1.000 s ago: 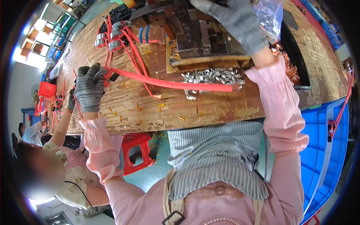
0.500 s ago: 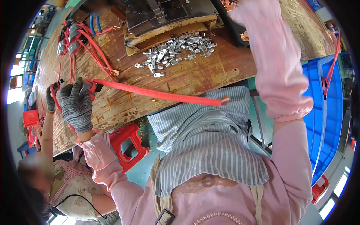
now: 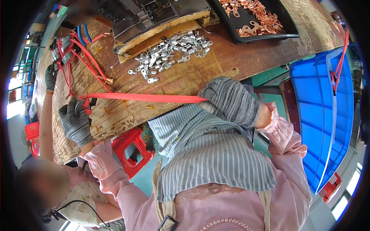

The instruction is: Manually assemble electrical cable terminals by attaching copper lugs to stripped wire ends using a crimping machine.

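A red cable [image 3: 142, 97] stretches almost level across the front of the worn wooden bench, between my two hands. My left hand [image 3: 76, 122], in a grey knit glove, is closed on the left part of the cable, where red and dark pieces show beside the fingers. On the right, my right hand [image 3: 230, 101], also gloved, wraps round the other end and hides its tip. Behind the cable lies a loose pile of silver cable lugs [image 3: 169, 54], touched by neither hand.
A black tray [image 3: 266, 36] of copper lugs stands at the back right, beside a dark metal machine [image 3: 154, 19]. Red cables with grey clamps [image 3: 67, 57] lie at the back left, near a co-worker's gloved hand [image 3: 50, 78]. A blue bin [image 3: 318, 115] is on the right.
My right hand has come down from the tray area and closed on the free end of the cable, drawing it straighter. The co-worker's hand has moved farther back toward the clamps.
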`<state>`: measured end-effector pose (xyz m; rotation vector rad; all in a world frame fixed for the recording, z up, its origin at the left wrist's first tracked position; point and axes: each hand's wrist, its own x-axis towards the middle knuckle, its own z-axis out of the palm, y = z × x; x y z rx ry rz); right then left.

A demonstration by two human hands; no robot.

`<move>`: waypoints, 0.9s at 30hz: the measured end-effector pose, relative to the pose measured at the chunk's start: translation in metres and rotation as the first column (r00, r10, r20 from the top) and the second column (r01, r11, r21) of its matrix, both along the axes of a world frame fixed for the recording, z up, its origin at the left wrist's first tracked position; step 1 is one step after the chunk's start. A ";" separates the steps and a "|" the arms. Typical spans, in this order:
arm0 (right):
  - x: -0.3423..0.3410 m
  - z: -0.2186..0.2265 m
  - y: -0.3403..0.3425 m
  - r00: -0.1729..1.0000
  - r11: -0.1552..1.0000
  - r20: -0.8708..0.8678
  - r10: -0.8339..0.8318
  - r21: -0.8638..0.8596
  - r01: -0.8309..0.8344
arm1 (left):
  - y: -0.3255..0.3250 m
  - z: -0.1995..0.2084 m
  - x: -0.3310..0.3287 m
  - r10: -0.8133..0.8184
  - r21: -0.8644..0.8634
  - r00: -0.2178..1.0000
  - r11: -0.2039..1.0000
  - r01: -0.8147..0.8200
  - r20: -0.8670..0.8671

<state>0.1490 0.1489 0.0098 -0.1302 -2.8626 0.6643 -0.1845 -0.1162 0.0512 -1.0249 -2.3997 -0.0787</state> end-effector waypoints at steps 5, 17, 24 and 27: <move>-0.011 -0.010 0.012 0.994 0.972 0.101 0.039 -0.233 -0.015 | -0.027 -0.036 -0.026 -0.052 0.099 0.993 0.994 0.041 0.105; -0.037 -0.003 0.032 0.870 0.983 0.492 -0.035 -0.140 0.119 | -0.047 -0.059 -0.005 -0.006 0.033 1.000 0.999 0.005 0.017; -0.027 -0.009 0.018 0.983 0.989 0.104 -0.150 0.003 0.150 | -0.007 -0.020 0.040 0.006 -0.086 0.992 0.996 0.005 0.125; -0.029 -0.006 0.018 0.989 0.992 0.079 -0.123 -0.005 0.124 | 0.051 -0.010 0.096 -0.395 -0.017 0.913 0.917 0.399 0.102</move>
